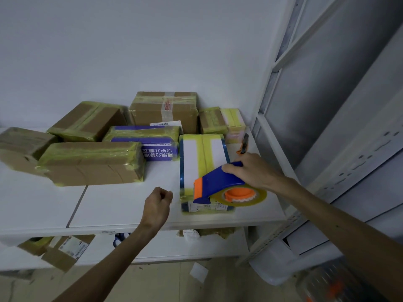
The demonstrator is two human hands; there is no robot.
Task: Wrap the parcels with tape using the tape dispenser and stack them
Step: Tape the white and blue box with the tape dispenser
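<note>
Blue tape dispenser (220, 182), gripped by the right hand (250, 171), sits on the white parcel (202, 158) by the table (122, 210) front edge; left of that parcel, the left hand (158, 203) hovers clenched, seemingly empty, over open tabletop.

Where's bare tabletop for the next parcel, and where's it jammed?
Biggest bare patch: front-left of the table, between the long brown parcel and the front edge, left of the left hand. A narrower lane runs between that parcel and the white parcel under the tape dispenser. Crowded: the back-row parcels, and the right corner by the utility knife.
</note>
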